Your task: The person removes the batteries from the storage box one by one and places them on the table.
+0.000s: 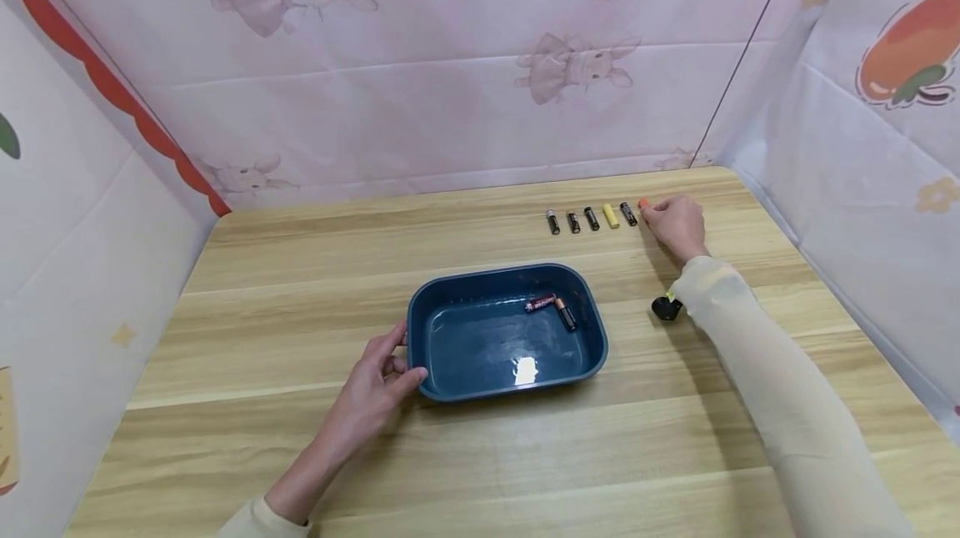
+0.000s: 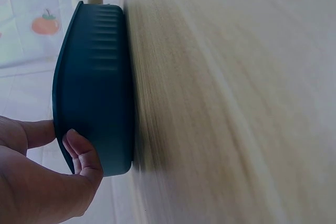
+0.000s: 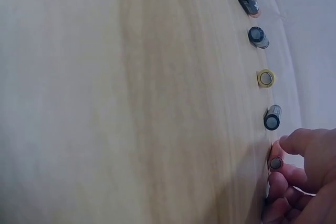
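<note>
A dark blue rectangular tub [image 1: 495, 392] sits on the table, and my left hand [image 1: 377, 388] grips its left end, thumb over the rim and fingers against the outer wall. The same hold shows in the left wrist view, with the tub [image 2: 94, 87] side-on. Inside lie a dark red battery [image 1: 540, 303] and a black battery with a copper end [image 1: 566, 314]. At the back right, my right hand [image 1: 677, 225] pinches an orange battery [image 3: 276, 162] between thumb and finger, close to the tabletop. My hand hides most of it in the head view.
Left of the orange battery runs a row of several batteries, among them a yellow one [image 1: 611, 216] and a black one [image 1: 628, 213]. A black wrist device [image 1: 666, 308] hangs at the right sleeve. Printed curtains [image 1: 450, 121] surround the wooden table [image 1: 285, 313].
</note>
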Available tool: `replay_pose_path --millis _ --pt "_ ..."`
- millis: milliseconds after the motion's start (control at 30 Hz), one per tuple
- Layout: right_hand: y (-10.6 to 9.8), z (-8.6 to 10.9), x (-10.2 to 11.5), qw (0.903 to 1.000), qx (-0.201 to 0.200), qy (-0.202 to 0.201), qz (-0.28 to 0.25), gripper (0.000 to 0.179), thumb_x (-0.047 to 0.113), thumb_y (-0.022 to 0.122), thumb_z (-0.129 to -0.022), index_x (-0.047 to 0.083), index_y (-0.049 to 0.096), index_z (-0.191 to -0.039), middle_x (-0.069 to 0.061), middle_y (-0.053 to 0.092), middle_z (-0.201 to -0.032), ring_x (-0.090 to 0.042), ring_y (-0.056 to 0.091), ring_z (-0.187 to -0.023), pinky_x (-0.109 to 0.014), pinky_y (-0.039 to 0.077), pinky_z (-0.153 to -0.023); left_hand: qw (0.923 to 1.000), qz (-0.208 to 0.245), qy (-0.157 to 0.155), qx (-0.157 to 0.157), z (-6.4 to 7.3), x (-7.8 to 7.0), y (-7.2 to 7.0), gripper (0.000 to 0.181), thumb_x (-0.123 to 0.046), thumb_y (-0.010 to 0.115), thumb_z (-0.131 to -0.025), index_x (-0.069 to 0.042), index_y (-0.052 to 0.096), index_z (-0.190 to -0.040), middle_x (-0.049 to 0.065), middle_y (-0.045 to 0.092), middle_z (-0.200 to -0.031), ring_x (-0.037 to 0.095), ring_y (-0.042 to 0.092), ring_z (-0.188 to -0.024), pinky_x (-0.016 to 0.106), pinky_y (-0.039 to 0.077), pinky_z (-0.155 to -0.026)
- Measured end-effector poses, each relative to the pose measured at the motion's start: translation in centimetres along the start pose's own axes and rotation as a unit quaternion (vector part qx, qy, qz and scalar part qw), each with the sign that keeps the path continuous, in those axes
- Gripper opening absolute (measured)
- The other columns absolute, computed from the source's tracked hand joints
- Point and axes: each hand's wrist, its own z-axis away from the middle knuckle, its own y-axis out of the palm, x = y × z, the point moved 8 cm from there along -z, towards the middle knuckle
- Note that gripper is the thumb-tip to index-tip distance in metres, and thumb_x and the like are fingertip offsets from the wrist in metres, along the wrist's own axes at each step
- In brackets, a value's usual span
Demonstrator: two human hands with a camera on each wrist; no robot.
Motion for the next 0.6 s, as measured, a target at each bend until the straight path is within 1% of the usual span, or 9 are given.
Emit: replay_pose_path --millis 67,167,233,300,400,467,533,600 --pt "0.07 -0.10 -0.06 1.0000 0.003 0.002 -0.001 0.041 0.032 0.060 -0.103 -0.005 0.074 -0.114 -0.027 0.069 -0.119 -0.039 0.064 -0.102 -0.046 0.050 -0.082 1.0000 0.000 -0.001 0.001 0.00 0.02 0.01 0.075 -0.001 0.069 -0.098 -0.007 0.032 -0.162 0.016 0.043 -0.141 0.023 0.059 -0.096 0.021 0.047 -0.068" --pt "0.08 -0.23 -0.10 1.0000 0.003 0.000 -0.002 0.043 0.035 0.059 -0.103 -0.004 0.075 -0.113 -0.025 0.071 -0.113 -0.035 0.063 -0.094 -0.040 0.049 -0.074 1.0000 0.000 -0.004 0.003 -0.03 0.07 0.01 0.075 -0.002 0.070 -0.098 -0.008 0.032 -0.162 0.016 0.042 -0.142 0.023 0.058 -0.096 0.021 0.047 -0.067" --pt "0.07 -0.39 -0.21 1.0000 0.003 -0.001 -0.008 0.044 0.037 0.060 -0.103 -0.004 0.077 -0.108 -0.021 0.073 -0.100 -0.030 0.062 -0.082 -0.036 0.046 -0.065 1.0000 -0.002 -0.008 0.004 -0.02 0.11 0.00 0.075 -0.003 0.070 -0.098 -0.009 0.032 -0.162 0.016 0.042 -0.142 0.023 0.057 -0.096 0.022 0.047 -0.067" --pt "0.01 -0.50 -0.31 0.9999 0.003 -0.001 -0.013 0.046 0.039 0.060 -0.103 -0.004 0.078 -0.102 -0.015 0.072 -0.084 -0.024 0.058 -0.071 -0.032 0.042 -0.058 0.9999 -0.003 -0.010 0.005 -0.02 0.14 -0.02 0.075 -0.004 0.070 -0.098 -0.009 0.032 -0.162 0.016 0.042 -0.141 0.024 0.057 -0.097 0.022 0.047 -0.066" --pt "0.00 -0.66 -0.52 0.9997 0.006 0.000 -0.022 0.048 0.042 0.062 -0.103 -0.003 0.078 -0.098 -0.007 0.066 -0.070 -0.019 0.053 -0.062 -0.030 0.039 -0.054 0.9999 -0.005 -0.010 0.006 0.00 0.15 -0.03 0.075 -0.004 0.070 -0.098 -0.009 0.032 -0.163 0.016 0.042 -0.142 0.024 0.057 -0.097 0.022 0.047 -0.066" --pt "0.01 -0.67 -0.63 0.9996 0.010 0.003 -0.028 0.049 0.044 0.061 -0.103 -0.003 0.078 -0.102 -0.007 0.066 -0.074 -0.019 0.052 -0.064 -0.031 0.039 -0.055 1.0000 -0.001 -0.007 0.006 0.00 0.12 -0.01 0.075 -0.003 0.070 -0.098 -0.009 0.031 -0.163 0.016 0.042 -0.142 0.024 0.058 -0.097 0.022 0.047 -0.067" --pt "0.03 -0.61 -0.67 0.9992 0.015 0.007 -0.035 0.049 0.043 0.060 -0.103 -0.002 0.077 -0.111 -0.013 0.071 -0.091 -0.022 0.054 -0.073 -0.031 0.041 -0.059 1.0000 0.003 -0.003 0.007 0.01 0.08 0.01 0.075 -0.003 0.069 -0.099 -0.008 0.031 -0.163 0.016 0.042 -0.143 0.023 0.058 -0.097 0.022 0.047 -0.067" --pt "0.02 -0.57 -0.80 0.9987 0.019 0.013 -0.045 0.047 0.040 0.058 -0.103 -0.001 0.075 -0.119 -0.018 0.071 -0.109 -0.024 0.055 -0.081 -0.030 0.042 -0.062 0.9999 0.007 0.000 0.008 0.00 0.08 0.03 0.075 -0.002 0.069 -0.099 -0.008 0.031 -0.163 0.016 0.041 -0.143 0.023 0.058 -0.096 0.021 0.047 -0.067"
